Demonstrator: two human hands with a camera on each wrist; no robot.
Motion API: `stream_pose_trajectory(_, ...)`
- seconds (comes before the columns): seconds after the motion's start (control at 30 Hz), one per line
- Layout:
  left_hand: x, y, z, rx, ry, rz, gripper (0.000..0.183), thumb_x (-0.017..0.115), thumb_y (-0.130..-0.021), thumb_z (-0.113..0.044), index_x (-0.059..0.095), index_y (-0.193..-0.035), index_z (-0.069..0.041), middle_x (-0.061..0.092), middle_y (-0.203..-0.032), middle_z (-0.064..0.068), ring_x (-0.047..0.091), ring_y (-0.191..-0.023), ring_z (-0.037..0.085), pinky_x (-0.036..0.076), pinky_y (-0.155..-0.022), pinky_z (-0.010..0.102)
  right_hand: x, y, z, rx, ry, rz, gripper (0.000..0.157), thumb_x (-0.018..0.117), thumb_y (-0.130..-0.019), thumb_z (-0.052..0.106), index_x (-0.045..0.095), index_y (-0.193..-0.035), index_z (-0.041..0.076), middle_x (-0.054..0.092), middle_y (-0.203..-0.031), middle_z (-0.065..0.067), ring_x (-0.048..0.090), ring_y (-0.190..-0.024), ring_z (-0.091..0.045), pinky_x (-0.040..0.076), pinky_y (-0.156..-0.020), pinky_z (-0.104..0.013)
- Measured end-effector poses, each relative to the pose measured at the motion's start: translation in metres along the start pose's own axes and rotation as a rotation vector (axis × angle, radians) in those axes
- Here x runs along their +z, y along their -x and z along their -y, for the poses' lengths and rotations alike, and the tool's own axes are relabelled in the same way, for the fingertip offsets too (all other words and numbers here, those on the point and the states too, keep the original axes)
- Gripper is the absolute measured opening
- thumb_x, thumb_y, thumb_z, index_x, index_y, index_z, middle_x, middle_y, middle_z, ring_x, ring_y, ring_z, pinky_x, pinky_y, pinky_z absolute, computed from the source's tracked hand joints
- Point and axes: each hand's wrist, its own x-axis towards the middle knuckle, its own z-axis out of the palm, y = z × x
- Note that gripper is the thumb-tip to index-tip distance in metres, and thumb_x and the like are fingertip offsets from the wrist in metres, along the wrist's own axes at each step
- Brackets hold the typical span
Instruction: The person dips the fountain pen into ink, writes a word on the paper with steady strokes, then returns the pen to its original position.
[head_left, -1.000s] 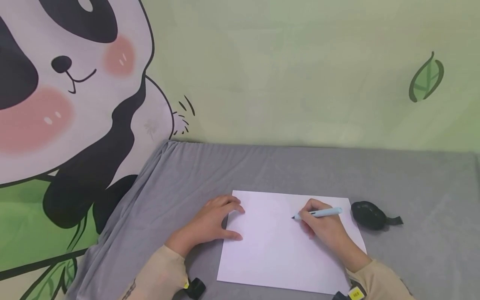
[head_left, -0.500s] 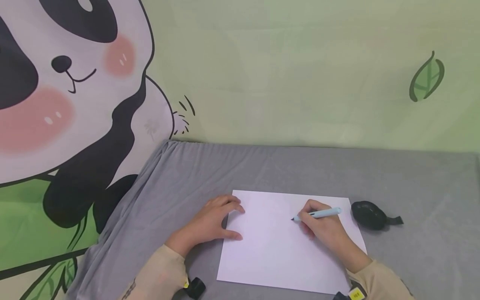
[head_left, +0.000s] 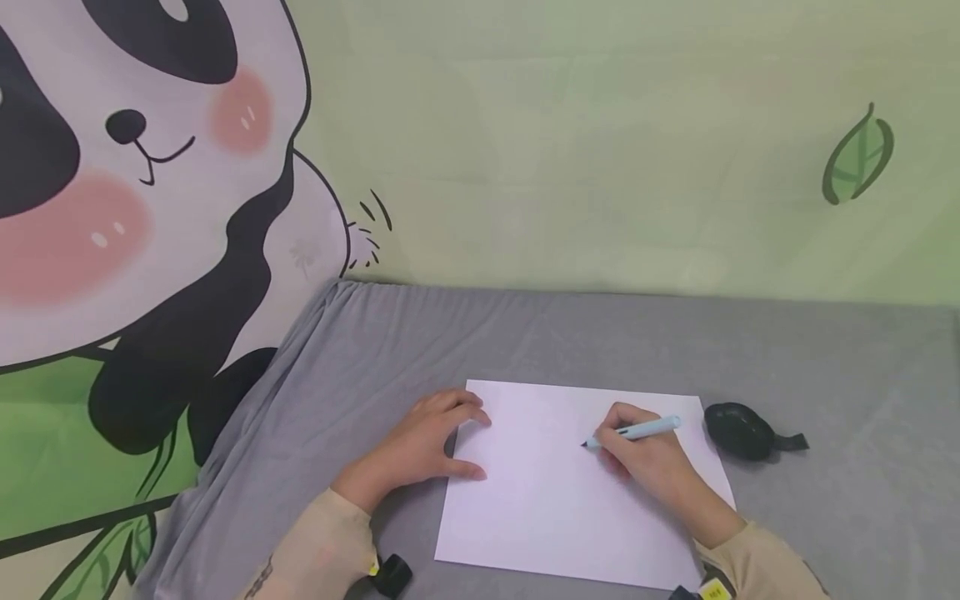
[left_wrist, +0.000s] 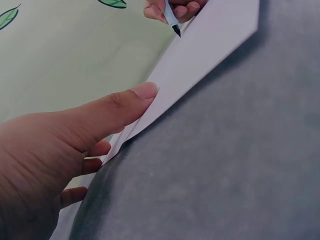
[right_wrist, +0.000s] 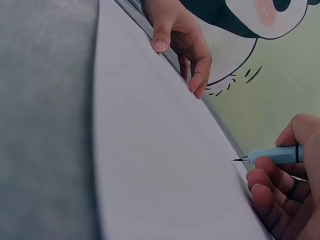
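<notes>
My right hand (head_left: 647, 446) pinches a light blue pen (head_left: 652, 427) between thumb and fingers. Its dark, pointed nib (right_wrist: 240, 159) is right at the surface of a white sheet of paper (head_left: 525, 508), a little right of the sheet's middle in the head view. No marks show on the paper. My left hand (head_left: 416, 442) rests spread on the sheet's left edge, its thumb (left_wrist: 146, 91) and fingertips lying on the paper. In the right wrist view the left hand (right_wrist: 182, 40) appears at the far edge of the sheet.
A glossy black oval object with a short flat tail (head_left: 738, 431) lies just right of the paper. Grey cloth (head_left: 600, 333) covers the table. Behind it stands a pale green wall with a painted panda (head_left: 247, 233) and leaf (head_left: 858, 158).
The pen tip has shifted slightly toward the near side of the sheet, and the right fingers with it. My left hand stays in place on the paper.
</notes>
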Motion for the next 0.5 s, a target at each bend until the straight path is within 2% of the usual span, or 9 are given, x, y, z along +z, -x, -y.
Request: stream_pose_trajectory(0.5, -0.0006, -0.0007, -0.0005, -0.012, 0.022, 0.016, 0.054, 0.083, -0.071, -0.04, 0.061, -0.115, -0.019, 0.053, -0.135, 0.006, 0.044, -0.131, 0.03, 0.032, -0.109, 0.053, -0.0001, 0.0005, 0.0024, -0.003, 0.045, 0.025, 0.012, 0.057, -0.088, 0.009, 0.058, -0.076, 0.006, 0.056, -0.06, -0.003, 0.047, -0.052, -0.008, 0.039, -0.049, -0.02)
